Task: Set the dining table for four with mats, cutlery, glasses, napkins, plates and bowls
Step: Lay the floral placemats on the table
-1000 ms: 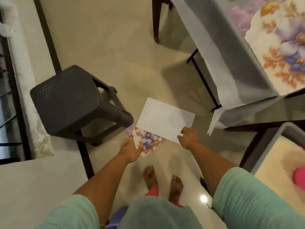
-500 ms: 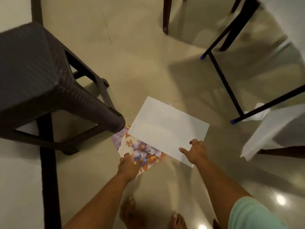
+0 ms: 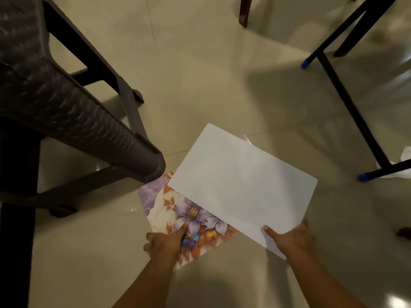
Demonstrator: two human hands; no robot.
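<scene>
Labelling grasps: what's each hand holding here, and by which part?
Left hand holds the floral mat at its near edge, thumb on top. Right hand holds the white mat at its near corner.

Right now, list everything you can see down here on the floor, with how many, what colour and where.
white-backed mat: one, plain white side up, centre, overlapping the floral mat
floral mat: one, purple and orange flowers, under the white one
stool: one, dark woven plastic, left
metal legs: black with blue tips, right
wooden leg: one, brown, top
white cloth: one piece, right edge
floor: glossy beige tiles
left hand: gripping the floral mat's near edge
right hand: gripping the white-backed mat's near corner
</scene>
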